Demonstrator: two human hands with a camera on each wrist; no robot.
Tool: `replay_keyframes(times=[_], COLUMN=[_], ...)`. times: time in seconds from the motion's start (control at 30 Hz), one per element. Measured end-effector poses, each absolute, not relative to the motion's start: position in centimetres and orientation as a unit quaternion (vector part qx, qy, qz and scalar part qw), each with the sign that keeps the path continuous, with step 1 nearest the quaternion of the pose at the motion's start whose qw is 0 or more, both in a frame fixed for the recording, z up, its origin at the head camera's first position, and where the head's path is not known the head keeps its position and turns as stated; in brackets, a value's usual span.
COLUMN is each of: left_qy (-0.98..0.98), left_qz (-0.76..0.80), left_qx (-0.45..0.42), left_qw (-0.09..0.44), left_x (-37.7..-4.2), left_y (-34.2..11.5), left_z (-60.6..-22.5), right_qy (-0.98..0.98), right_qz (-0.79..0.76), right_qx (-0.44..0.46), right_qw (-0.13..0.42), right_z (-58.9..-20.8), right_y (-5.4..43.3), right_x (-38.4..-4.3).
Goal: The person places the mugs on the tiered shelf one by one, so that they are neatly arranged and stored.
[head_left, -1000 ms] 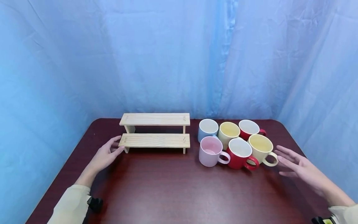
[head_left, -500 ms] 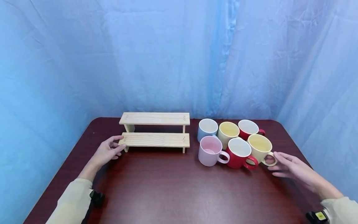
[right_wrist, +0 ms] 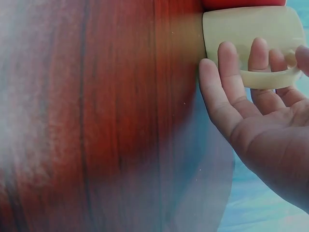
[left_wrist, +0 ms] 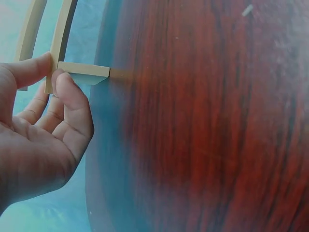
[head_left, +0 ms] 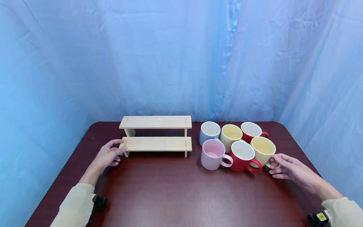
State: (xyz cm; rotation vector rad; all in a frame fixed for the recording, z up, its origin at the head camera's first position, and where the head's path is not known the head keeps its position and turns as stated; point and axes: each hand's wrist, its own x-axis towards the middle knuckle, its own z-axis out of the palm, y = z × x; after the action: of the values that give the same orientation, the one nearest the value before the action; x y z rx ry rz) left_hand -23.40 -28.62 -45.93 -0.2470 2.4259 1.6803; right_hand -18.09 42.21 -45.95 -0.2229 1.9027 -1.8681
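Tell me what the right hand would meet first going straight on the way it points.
The rightmost yellow mug. The right hand has its fingers at the handle, so it would likely bump the mug itself, though depth is hard to judge.

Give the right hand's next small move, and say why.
Probably lift the nearer yellow mug straight up a little: the right hand has fingers through that mug's handle, it stands on the table, and the front red mug sits close beside it.
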Motion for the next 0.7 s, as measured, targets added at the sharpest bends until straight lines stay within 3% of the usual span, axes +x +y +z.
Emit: replay_keyframes(times=[0.7], left_qy=[0.809], left_qz=[0.571], left_qx=[-0.106], left_qw=[0.092], left_x=[-23.36], left_y=[-28.54], left_z=[-45.96], right_qy=[0.684], right_qz=[-0.688], right_qx=[-0.106], right_qw=[0.219], right_z=[-46.13], right_y=[41.81], right_x=[-18.13])
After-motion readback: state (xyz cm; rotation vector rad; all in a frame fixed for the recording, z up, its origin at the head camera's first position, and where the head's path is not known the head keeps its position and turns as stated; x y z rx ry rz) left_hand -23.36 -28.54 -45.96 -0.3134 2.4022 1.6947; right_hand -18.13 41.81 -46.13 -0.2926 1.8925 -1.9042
